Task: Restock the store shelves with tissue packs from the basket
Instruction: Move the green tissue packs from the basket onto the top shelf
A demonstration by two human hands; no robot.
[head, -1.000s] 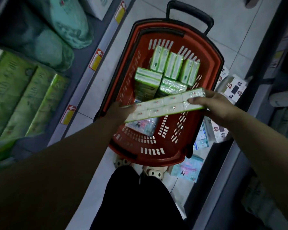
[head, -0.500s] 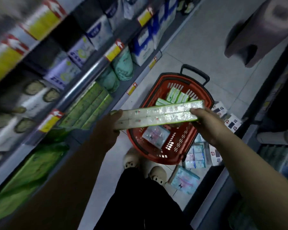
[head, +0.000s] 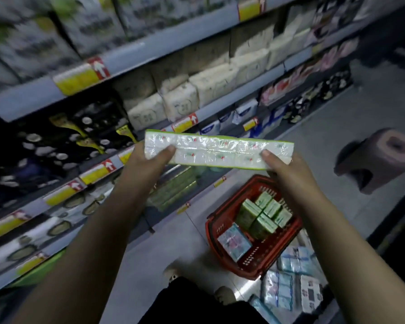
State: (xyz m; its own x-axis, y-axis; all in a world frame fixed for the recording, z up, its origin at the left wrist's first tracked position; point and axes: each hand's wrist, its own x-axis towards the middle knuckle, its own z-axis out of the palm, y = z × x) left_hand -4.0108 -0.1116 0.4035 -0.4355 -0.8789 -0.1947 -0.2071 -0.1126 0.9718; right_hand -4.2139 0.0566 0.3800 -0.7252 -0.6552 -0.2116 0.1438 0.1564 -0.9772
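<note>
1. The pack (head: pixel 218 152) you hold is wrapped in clear plastic film, glossy and crinkled, and it catches light along its face.
2. The basket (head: pixel 257 265) is hard red plastic, smooth with a slight sheen.
3. The green packs (head: pixel 263 224) inside it wear the same shiny film.
4. The shelf edges (head: pixel 154 46) look like painted metal, smooth and matt.
5. The floor (head: pixel 325 136) is smooth tile with a dull gloss.
6. The stool (head: pixel 369 164) looks like matt brown plastic.

Two bare forearms are shown, ending in the left hand (head: pixel 145 160) and the right hand (head: pixel 288 169). A black garment (head: pixel 197 305) is seen over the legs at the lower edge. Pale, rounded shoes (head: pixel 223 296) are worn, with dark holes on the toe; finer detail is blurred.
</note>
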